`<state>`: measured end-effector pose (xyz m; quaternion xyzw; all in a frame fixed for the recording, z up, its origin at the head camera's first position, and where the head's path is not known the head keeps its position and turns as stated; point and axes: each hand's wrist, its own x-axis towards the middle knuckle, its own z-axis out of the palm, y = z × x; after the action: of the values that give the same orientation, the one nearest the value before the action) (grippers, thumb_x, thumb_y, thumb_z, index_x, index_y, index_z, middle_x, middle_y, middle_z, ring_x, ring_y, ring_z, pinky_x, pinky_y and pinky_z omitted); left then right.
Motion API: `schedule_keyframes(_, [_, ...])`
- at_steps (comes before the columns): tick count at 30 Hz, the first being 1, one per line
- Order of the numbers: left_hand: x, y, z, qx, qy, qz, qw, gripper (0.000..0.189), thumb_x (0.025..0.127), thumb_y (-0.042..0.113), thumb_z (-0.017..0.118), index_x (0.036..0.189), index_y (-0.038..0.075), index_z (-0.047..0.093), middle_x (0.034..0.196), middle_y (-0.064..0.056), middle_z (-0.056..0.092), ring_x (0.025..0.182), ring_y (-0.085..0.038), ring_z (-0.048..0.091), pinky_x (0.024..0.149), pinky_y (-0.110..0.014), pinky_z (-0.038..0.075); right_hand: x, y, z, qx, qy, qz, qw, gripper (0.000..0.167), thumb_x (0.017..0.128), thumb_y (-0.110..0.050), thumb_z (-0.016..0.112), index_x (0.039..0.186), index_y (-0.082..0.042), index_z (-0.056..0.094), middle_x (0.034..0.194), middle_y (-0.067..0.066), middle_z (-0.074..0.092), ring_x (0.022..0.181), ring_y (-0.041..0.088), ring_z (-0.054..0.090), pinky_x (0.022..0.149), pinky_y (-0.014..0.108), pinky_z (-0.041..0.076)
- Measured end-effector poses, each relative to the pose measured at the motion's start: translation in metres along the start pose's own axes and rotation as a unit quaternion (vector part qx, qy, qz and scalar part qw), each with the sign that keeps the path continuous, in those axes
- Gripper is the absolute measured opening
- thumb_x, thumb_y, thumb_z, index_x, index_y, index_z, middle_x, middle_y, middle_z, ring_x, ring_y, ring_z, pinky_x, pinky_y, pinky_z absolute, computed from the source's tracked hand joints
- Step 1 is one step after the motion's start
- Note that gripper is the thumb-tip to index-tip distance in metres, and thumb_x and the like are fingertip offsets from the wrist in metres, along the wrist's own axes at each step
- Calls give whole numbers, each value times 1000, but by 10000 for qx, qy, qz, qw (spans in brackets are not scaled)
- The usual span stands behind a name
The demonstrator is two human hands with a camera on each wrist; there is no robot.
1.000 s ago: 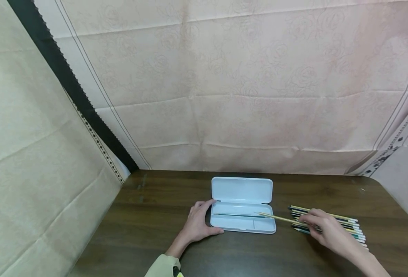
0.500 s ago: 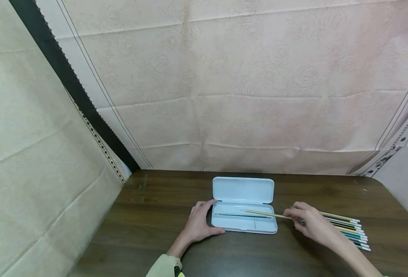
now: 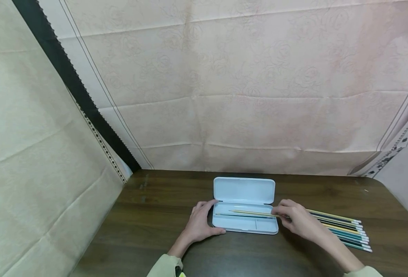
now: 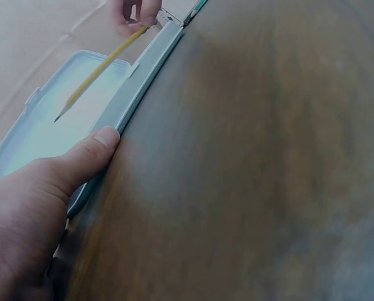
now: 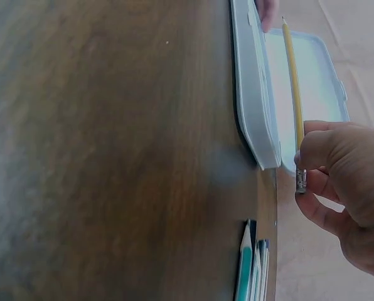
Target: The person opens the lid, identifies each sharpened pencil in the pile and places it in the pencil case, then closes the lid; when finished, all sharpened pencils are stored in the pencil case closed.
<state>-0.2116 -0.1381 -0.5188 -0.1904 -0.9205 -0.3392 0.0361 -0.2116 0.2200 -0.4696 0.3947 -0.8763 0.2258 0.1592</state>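
A light blue pencil case (image 3: pixel 244 190) lies with its lid back on the table. My left hand (image 3: pixel 201 221) holds its left end, the thumb (image 4: pixel 102 139) against the front wall and the fingers toward the hinge side. My right hand (image 3: pixel 295 219) pinches a yellow pencil (image 5: pixel 293 84) near its metal eraser end, above the case's right end. The pencil's sharp tip points left over the case in the head view. Inside the case lies a teal pencil (image 3: pixel 226 214) along the tray, partly behind the yellow one.
To the right of the case, several yellow, black and teal pencils (image 3: pixel 349 231) lie side by side, white ends to the right. The right forearm passes in front of some. A patterned cloth (image 3: pixel 259 115) hangs behind the brown wooden table (image 3: pixel 148 215).
My right hand has moved left from the row of pencils, bringing the yellow pencil further over the case. The left hand stays at the case's left end.
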Motion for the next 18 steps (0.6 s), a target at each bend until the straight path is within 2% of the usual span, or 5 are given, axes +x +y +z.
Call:
schedule_keyframes(10, [0, -1, 2, 59, 3, 13, 10000, 93, 71, 58, 85, 148, 24, 46, 137, -5, 51, 122, -26, 42, 93, -51, 38, 15, -5, 6, 8, -276, 144, 9995, 37, 75, 13, 77, 98, -16, 76, 93, -3, 62, 81, 11, 54, 66, 28, 51])
schedule_keyframes(18, [0, 0, 1, -14, 36, -46, 10000, 94, 70, 60, 85, 147, 24, 46, 137, -6, 50, 121, -26, 42, 92, -51, 38, 24, -8, 13, 22, -405, 163, 9990, 36, 76, 14, 76, 97, -15, 76, 90, -4, 61, 78, 9, 52, 64, 26, 50])
